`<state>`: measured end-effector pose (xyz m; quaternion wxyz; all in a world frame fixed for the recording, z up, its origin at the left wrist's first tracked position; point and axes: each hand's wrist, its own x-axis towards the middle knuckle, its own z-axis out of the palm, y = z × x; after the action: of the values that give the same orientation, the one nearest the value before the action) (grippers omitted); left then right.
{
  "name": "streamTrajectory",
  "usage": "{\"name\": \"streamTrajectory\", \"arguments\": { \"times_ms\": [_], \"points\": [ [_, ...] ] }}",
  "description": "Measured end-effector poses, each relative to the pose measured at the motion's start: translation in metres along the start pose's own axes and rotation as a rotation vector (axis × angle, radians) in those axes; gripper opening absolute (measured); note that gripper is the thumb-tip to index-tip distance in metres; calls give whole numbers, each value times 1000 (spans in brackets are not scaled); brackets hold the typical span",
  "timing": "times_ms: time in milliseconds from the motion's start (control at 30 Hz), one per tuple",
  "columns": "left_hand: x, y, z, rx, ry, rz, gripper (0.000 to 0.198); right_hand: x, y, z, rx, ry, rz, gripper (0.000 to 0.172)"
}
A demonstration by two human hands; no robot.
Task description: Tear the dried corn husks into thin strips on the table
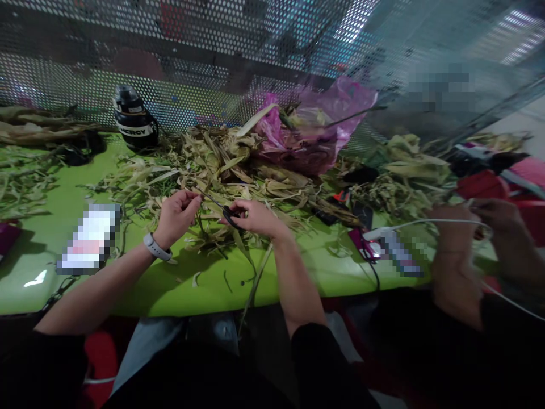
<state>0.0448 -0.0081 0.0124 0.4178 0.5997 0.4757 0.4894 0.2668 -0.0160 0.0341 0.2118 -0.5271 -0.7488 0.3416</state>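
My right hand (258,218) is closed around the black handles of a small pair of scissors (231,217), its thin blades pointing up and left. To the left, my left hand (177,213) has its thumb and fingers pinched together near the blade tip; whatever lies between them is too small to make out. A white band circles the left wrist. Under and beyond both hands spreads a heap of dry, yellowish husks and stalks (213,153). Long strips of leaf (258,278) hang over the table's front edge beside my right forearm.
A dark bottle (135,128) and a pink plastic bag (315,136) stand along a perforated metal screen (204,74). On the green table (170,295) lie a phone (90,238) at left and another phone (402,253) at right. A co-worker's hands (496,216) hold a white cable.
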Motion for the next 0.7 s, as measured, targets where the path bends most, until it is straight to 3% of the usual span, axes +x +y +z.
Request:
{"name": "streamTrajectory", "arguments": {
  "times_ms": [467, 700],
  "points": [
    [-1, 1, 1, -97, -10, 26, 23, 4, 2, 10, 138, -12, -21, 36],
    [3, -1, 0, -208, -69, -48, 31, 6, 7, 3, 268, 92, -4, 38]
  ]
}}
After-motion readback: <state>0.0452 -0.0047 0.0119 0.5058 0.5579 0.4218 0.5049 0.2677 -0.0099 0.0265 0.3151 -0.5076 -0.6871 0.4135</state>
